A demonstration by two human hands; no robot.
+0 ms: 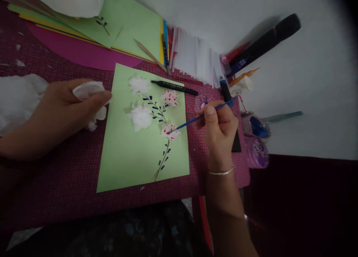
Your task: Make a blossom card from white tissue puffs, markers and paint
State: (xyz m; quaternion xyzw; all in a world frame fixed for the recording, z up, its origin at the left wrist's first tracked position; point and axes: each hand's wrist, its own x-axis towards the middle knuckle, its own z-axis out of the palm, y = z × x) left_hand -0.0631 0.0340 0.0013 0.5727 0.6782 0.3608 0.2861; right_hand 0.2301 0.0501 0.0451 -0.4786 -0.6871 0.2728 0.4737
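A blue paintbrush point(192, 119) is pinched in my right hand point(219, 128), its tip on the lower white flower point(172, 131), which carries red marks. That flower sits on a green sheet of paper point(125, 156) with a drawn stem and dark blue leaves. A second red-marked flower point(169, 98) and two plain white fluffy flowers point(140, 116) are on the same sheet. My left hand point(75, 100) is closed on a crumpled white tissue point(88, 90), just left of the sheet. Across the top of the sheet lies a black marker point(175, 87).
Coloured paper sheets point(134, 14) are stacked at the back left, with a pencil point(149, 54) on them. White strips point(195, 55) lie along the wall. A small paint palette point(205, 101), a purple glitter jar point(257, 152) and a cup point(256, 125) stand right. More white tissue point(19, 100) lies left.
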